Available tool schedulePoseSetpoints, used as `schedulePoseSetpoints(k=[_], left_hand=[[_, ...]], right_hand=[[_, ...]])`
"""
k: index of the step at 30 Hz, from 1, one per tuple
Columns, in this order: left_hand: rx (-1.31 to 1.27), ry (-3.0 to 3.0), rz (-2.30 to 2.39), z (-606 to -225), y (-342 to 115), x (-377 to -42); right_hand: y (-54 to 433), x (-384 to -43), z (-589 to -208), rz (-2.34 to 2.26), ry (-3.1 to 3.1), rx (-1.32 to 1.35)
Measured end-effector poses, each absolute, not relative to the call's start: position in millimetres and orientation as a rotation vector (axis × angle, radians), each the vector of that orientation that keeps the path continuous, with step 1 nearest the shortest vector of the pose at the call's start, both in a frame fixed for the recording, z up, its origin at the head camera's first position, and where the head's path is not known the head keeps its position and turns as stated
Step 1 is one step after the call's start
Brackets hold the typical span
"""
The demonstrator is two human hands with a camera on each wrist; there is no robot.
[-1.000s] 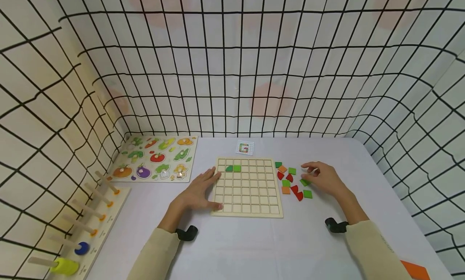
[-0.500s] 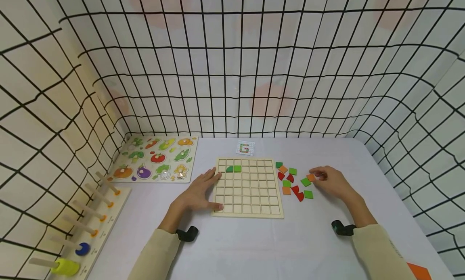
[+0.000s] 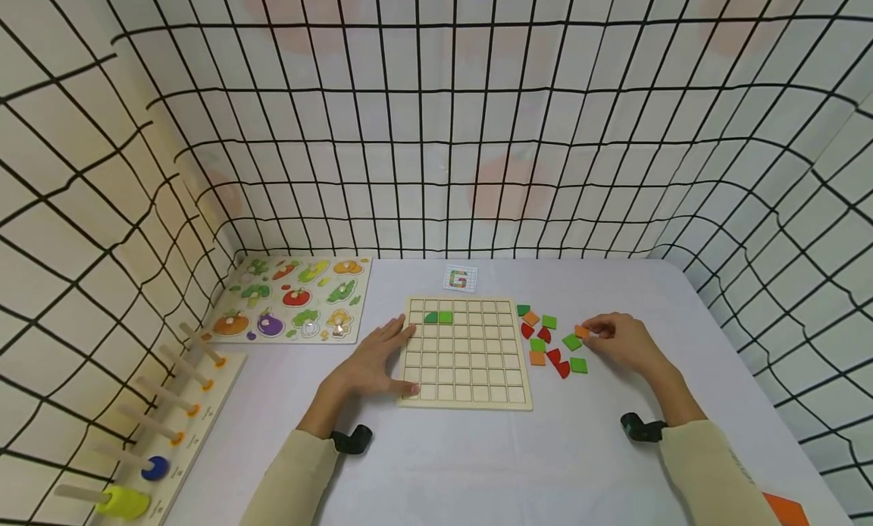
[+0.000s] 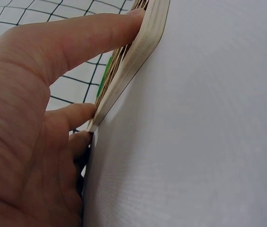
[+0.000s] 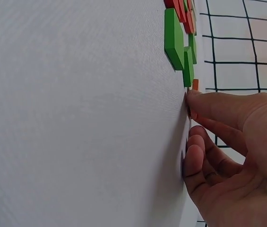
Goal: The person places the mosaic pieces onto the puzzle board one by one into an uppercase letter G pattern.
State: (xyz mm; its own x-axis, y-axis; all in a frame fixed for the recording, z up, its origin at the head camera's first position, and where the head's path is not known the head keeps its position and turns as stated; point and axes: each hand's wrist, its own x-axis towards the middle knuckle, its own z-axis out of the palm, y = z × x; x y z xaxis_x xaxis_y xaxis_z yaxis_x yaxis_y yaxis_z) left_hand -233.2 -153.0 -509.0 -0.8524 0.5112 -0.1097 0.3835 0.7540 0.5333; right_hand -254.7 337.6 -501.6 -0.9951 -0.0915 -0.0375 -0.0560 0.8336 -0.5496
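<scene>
My left hand (image 3: 373,361) lies spread at the left side of a wooden grid board (image 3: 470,402), thumb and fingertips on its edge. The left wrist view shows the thumb (image 4: 90,40) straight across the board's rim. Two green pieces sit in the grid: a rounded one (image 3: 431,317) and a square tile (image 3: 445,317) beside it. To the right of the loose pieces, my right hand (image 3: 622,344) pinches an orange square tile (image 3: 581,331) between thumb and forefinger, low over the table. A green tile (image 3: 572,342) lies just left of those fingertips.
Several loose green, orange and red pieces, among them a red one (image 3: 562,369), lie right of the board. A pattern card (image 3: 460,278) lies behind it. A vegetable puzzle (image 3: 361,299) and a peg stand (image 3: 225,374) occupy the left. Black wire mesh surrounds the table.
My right hand has shifted right, away from the green tile, and an orange tile now shows at its fingertips. Over the last half second it barely moves. The left hand stays put.
</scene>
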Motion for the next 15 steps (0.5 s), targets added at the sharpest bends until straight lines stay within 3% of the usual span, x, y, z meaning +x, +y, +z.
schedulePoseSetpoints(k=[15], left_hand=[[0.702,2.707,0.743,-511,-153,-234]], right_hand=[[320,-252,-490,-0.893,2.978,-0.135]])
